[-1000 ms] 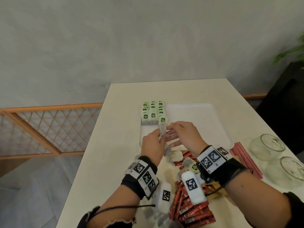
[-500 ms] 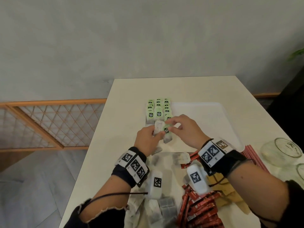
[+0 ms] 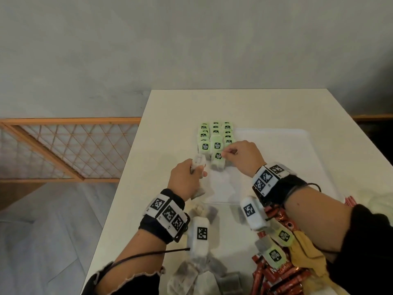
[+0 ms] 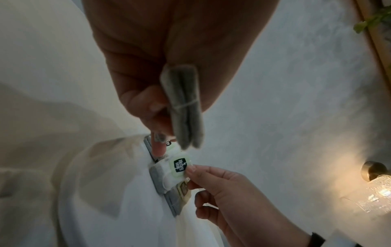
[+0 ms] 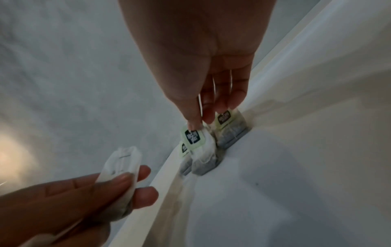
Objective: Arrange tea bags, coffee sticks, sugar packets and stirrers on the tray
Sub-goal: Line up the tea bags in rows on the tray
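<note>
Rows of green-tagged tea bags (image 3: 215,136) stand at the far left of the white tray (image 3: 276,158). My right hand (image 3: 240,158) pinches the green tag of a tea bag (image 3: 218,161) that sits on the tray just in front of those rows; the same tea bag (image 5: 201,148) and tag (image 4: 180,167) show in both wrist views. My left hand (image 3: 187,177) grips another tea bag (image 3: 197,163) just left of it, above the tray's left rim. That held tea bag (image 4: 184,107) points towards the rows, also seen as a white bag (image 5: 122,167) between thumb and fingers.
Loose tea bags (image 3: 197,271) lie on the white table (image 3: 170,107) near its front edge. Red coffee sticks (image 3: 276,277) and yellow packets (image 3: 308,254) are piled under my right forearm. Red stirrers (image 3: 349,201) peek out at the right. A wooden lattice rail (image 3: 63,150) runs left of the table.
My hands have drawn apart: the right one has set its tea bag down on the tray before the rows, and the left one has pulled back left with its own bag.
</note>
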Available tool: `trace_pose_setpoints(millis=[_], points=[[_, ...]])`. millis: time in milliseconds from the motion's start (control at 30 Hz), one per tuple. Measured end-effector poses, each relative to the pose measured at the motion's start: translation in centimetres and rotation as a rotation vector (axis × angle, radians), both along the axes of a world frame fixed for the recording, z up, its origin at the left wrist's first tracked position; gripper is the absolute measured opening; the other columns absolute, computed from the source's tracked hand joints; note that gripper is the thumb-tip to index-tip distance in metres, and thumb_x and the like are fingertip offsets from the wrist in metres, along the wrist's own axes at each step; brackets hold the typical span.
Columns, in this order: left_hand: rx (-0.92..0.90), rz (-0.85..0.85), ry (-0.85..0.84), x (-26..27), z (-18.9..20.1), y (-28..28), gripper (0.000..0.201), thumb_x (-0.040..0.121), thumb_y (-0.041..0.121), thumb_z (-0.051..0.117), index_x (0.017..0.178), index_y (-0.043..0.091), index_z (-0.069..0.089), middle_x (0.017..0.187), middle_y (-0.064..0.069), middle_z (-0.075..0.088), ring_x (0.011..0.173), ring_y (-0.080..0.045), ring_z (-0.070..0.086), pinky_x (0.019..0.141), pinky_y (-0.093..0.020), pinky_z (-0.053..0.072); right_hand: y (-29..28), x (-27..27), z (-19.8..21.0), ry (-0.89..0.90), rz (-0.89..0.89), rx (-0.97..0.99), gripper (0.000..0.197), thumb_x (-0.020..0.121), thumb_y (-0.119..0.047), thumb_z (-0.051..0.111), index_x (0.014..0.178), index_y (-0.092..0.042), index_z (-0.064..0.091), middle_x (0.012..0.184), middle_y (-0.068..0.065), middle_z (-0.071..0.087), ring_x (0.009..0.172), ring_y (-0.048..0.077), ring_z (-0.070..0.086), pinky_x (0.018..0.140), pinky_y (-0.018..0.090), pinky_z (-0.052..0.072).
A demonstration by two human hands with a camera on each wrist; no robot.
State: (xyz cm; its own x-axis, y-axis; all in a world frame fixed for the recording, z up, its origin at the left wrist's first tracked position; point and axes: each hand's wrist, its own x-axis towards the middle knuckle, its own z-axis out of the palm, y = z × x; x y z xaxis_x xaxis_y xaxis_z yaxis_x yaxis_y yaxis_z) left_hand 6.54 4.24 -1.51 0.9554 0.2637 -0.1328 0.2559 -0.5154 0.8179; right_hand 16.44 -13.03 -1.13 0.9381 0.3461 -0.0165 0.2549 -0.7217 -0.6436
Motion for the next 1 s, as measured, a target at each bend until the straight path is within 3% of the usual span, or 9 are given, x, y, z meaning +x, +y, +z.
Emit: trace_pose_setpoints(millis=[133, 233, 367, 467, 633, 733, 800, 867, 1000], points=[[-0.053, 0.005, -0.013, 0.3, -0.3, 0.5, 0.025, 0.098, 0.027, 0.052, 0.081, 0.011, 0.059, 0.086, 0.007, 0.074, 0.084, -0.013, 0.067, 0.071, -0.024, 0.048, 0.4, 1.2, -0.1, -0.008, -0.022, -0.02, 0.012, 0.089, -0.029, 0.067, 0.089, -0.02, 0.076, 0.086, -0.003, 0.071, 0.081, 0.016, 0.063, 0.075, 0.028, 0.05], [-0.119, -0.014, -0.004, 0.3, -0.4, 0.5, 0.022, 0.1, 0.026, 0.049, 0.089, 0.012, 0.063, 0.084, 0.009, 0.074, 0.085, -0.014, 0.068, 0.067, -0.019, 0.047, 0.5, 1.4, -0.2, -0.005, -0.019, -0.029, 0.012, 0.089, -0.029, 0.067, 0.092, -0.019, 0.075, 0.09, -0.001, 0.071, 0.083, 0.016, 0.063, 0.077, 0.028, 0.049], [-0.127, -0.037, -0.005, 0.4, 0.0, -0.1, 0.023, 0.1, 0.028, 0.049, 0.085, 0.014, 0.061, 0.087, 0.007, 0.075, 0.084, -0.018, 0.068, 0.072, -0.025, 0.049, 0.3, 0.5, 0.5, -0.04, -0.061, 0.082, 0.019, 0.088, -0.032, 0.068, 0.106, -0.025, 0.067, 0.089, -0.004, 0.062, 0.076, 0.01, 0.057, 0.072, 0.026, 0.043], [-0.094, -0.088, -0.016, 0.0, 0.5, -0.7, 0.021, 0.1, 0.028, 0.049, 0.081, 0.026, 0.057, 0.088, 0.008, 0.075, 0.082, -0.014, 0.066, 0.074, -0.024, 0.047, 0.2, -1.0, 1.1, 0.0, -0.066, 0.24, 0.015, 0.087, -0.034, 0.068, 0.1, -0.026, 0.069, 0.08, -0.01, 0.059, 0.065, 0.002, 0.051, 0.065, 0.021, 0.04], [-0.091, -0.149, -0.01, -0.5, 1.4, -1.9, 0.02, 0.1, 0.026, 0.05, 0.101, 0.018, 0.068, 0.087, 0.005, 0.075, 0.084, -0.016, 0.067, 0.073, -0.023, 0.048, 0.3, -3.6, 2.2, 0.12, 0.072, 0.347, 0.004, 0.084, -0.028, 0.073, 0.085, -0.024, 0.073, 0.077, -0.007, 0.066, 0.064, -0.001, 0.053, 0.069, 0.025, 0.047], [0.005, -0.147, -0.012, -1.0, 2.0, -2.1, 0.018, 0.096, 0.027, 0.056, 0.088, 0.019, 0.069, 0.086, 0.003, 0.074, 0.086, -0.017, 0.066, 0.078, -0.027, 0.048, -0.2, -4.6, 2.9, 0.072, 0.067, 0.3, 0.01, 0.084, -0.022, 0.073, 0.076, -0.021, 0.069, 0.071, -0.013, 0.063, 0.058, -0.005, 0.052, 0.063, 0.019, 0.039], [0.076, -0.063, -0.016, -1.4, 2.5, -2.0, 0.011, 0.092, 0.029, 0.062, 0.086, 0.023, 0.068, 0.09, 0.004, 0.073, 0.086, -0.013, 0.063, 0.075, -0.021, 0.043, -0.7, -5.0, 3.2, 0.047, 0.012, 0.294, 0.013, 0.084, -0.023, 0.072, 0.074, -0.017, 0.067, 0.071, -0.01, 0.065, 0.063, 0.001, 0.057, 0.067, 0.024, 0.046], [0.088, 0.014, -0.058, -1.9, 2.9, -2.2, 0.012, 0.09, 0.029, 0.066, 0.099, 0.021, 0.069, 0.093, 0.005, 0.07, 0.086, -0.009, 0.06, 0.076, -0.019, 0.041, -1.0, -5.4, 3.4, 0.033, -0.045, 0.297, 0.018, 0.085, -0.023, 0.071, 0.073, -0.012, 0.064, 0.071, -0.001, 0.068, 0.07, 0.018, 0.064, 0.072, 0.034, 0.053], [0.133, -0.017, -0.111, -2.6, 3.5, -3.9, 0.019, 0.087, 0.029, 0.068, 0.106, 0.023, 0.071, 0.095, 0.008, 0.071, 0.091, -0.009, 0.063, 0.08, -0.024, 0.046, -1.0, -6.5, 3.7, 0.028, -0.064, 0.279, 0.02, 0.087, -0.02, 0.066, 0.072, -0.011, 0.057, 0.071, 0.011, 0.066, 0.073, 0.028, 0.065, 0.073, 0.037, 0.051]])
